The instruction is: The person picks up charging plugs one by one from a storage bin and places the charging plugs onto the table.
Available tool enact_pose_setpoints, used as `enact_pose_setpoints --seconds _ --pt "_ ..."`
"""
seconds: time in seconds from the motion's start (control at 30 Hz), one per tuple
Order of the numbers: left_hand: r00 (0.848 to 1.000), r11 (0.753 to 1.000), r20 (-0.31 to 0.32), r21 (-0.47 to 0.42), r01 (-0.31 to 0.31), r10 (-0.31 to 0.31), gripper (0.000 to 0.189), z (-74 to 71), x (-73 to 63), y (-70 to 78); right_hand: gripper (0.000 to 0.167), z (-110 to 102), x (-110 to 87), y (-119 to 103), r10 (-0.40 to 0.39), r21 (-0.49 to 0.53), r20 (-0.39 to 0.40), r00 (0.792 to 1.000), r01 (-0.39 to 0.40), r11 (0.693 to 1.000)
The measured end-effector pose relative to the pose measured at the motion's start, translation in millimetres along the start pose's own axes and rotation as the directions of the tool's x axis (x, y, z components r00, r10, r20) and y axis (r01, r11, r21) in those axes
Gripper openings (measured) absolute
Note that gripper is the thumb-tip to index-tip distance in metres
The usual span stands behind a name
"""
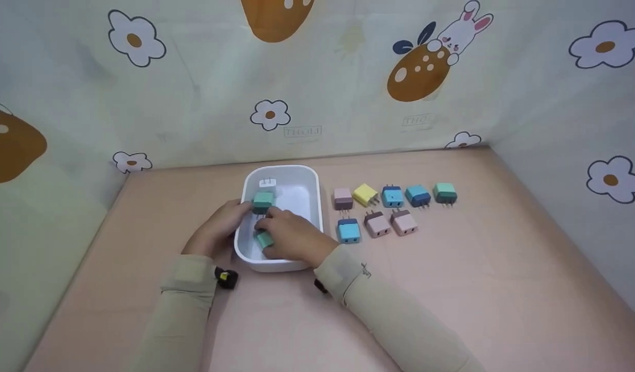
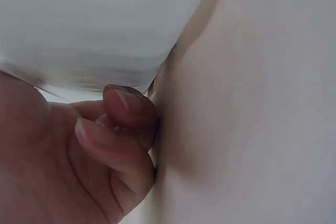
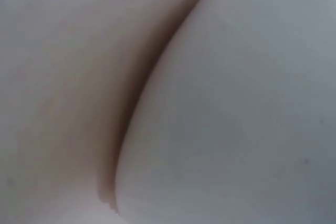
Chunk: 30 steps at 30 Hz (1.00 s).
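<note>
A white plastic tub (image 1: 320,206) stands on the table. My left hand (image 1: 221,225) holds its left wall; in the left wrist view the tub's side (image 2: 105,24) rises beside that hand's curled fingers (image 2: 118,148). My right hand (image 1: 296,237) reaches over the tub's right wall and pinches a green plug charger (image 1: 264,238) low inside, partly covered by the fingers. Further back in the tub lie another green charger (image 1: 263,200) and a white charger (image 1: 267,185), prongs showing. The right wrist view has only the tub's outer wall (image 3: 220,108) and table, with no fingers visible.
Right of the tub, several chargers lie in two rows, among them a yellow one (image 1: 366,194), a blue one (image 1: 349,230), a pink one (image 1: 404,221) and a green one (image 1: 445,192). A patterned cloth wall (image 1: 338,77) borders the pink table (image 1: 477,289).
</note>
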<state>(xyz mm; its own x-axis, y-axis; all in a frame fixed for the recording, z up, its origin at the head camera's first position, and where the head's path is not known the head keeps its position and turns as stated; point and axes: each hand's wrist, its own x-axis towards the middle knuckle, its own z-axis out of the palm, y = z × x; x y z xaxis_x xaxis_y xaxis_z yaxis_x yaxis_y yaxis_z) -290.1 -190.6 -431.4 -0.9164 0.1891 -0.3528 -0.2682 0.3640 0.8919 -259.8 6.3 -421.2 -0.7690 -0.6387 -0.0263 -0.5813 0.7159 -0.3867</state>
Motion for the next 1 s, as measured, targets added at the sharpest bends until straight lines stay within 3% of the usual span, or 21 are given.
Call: enact_pose_setpoints --seconds 0.3,0.43,0.53,0.7,1.0 --pt "1.0 1.0 -0.001 -0.005 0.013 -0.013 0.061 -1.4 -3.5 -1.5 0.053 0.2 -4.7 -2.3 0.084 -0.127 -0.043 0.996 -0.088 0.988" --pt "1.0 1.0 0.002 -0.021 0.01 -0.01 0.06 0.0 -1.9 -1.3 0.051 -0.1 -8.2 -2.9 0.119 -0.224 -0.075 0.99 -0.133 0.966" --pt "1.0 1.0 0.003 -0.023 0.009 -0.009 0.059 1.0 -1.4 -0.6 0.064 -0.7 -10.5 -1.7 0.113 -0.301 -0.095 0.989 -0.137 0.944" --pt "1.0 1.0 0.005 -0.024 0.015 -0.015 0.057 2.1 -1.8 -0.1 0.069 -5.7 -14.2 2.9 0.081 -0.289 -0.081 0.993 -0.102 0.952" --pt "1.0 1.0 -0.005 -0.02 0.002 -0.002 0.057 1.3 -0.5 0.0 0.05 -17.7 -15.0 10.4 -0.061 -0.166 0.025 0.998 0.064 0.984"
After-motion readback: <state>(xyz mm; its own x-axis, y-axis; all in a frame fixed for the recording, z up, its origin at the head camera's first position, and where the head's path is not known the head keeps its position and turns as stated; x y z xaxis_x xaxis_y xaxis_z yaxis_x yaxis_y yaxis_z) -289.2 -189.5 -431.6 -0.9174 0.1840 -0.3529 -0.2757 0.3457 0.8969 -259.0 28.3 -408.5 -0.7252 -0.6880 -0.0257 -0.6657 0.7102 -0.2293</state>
